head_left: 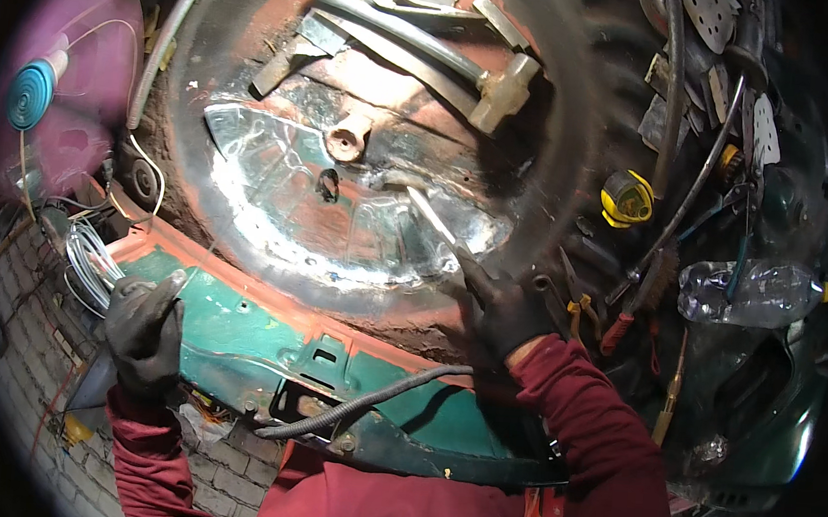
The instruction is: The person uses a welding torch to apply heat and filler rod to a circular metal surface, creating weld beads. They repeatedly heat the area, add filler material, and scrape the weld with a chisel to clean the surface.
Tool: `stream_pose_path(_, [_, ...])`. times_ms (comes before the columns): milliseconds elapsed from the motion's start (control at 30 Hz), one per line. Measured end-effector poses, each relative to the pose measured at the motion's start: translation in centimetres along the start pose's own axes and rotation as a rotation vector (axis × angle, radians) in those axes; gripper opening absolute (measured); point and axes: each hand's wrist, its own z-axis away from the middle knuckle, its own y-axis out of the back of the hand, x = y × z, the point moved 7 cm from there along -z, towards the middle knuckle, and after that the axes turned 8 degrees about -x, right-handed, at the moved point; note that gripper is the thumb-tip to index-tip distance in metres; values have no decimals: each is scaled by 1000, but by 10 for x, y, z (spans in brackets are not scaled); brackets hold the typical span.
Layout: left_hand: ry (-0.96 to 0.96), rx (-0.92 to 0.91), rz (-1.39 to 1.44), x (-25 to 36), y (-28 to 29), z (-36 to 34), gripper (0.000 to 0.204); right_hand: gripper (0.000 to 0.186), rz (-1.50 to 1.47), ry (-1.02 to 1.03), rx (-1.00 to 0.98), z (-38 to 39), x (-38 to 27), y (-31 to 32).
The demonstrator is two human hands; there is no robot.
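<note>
Red sleeves (595,415) are seen at the bottom, and the thin rod (431,214) mid-frame, held by the tightly curled right hand (511,313), could be skidded across shiny metal (386,242) if pushed hard (curled left hand (145,331): hold can't be told).

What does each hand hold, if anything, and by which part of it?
The right hand holds a slim light-coloured rod by its near end. For the left hand, I cannot tell.

Hammer (502,92) in rnd well (196,80), far side | btl (757,292) R of well | wire coil (87,260) L, support unclear
</note>
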Motion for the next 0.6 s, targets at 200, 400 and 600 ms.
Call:
stream_pose_path(200, [-17,7,-12,5,3,-5,38,69,42,-149,-208,14,-14,-15])
stream_pose_path(400, [-43,27,-31,4,3,-6,39,66,81,-212,-95,29,-3,-20])
stream_pose_path(600, [-85,56,-23,3,4,-4,40,55,182,-140,185,43,5,-5])
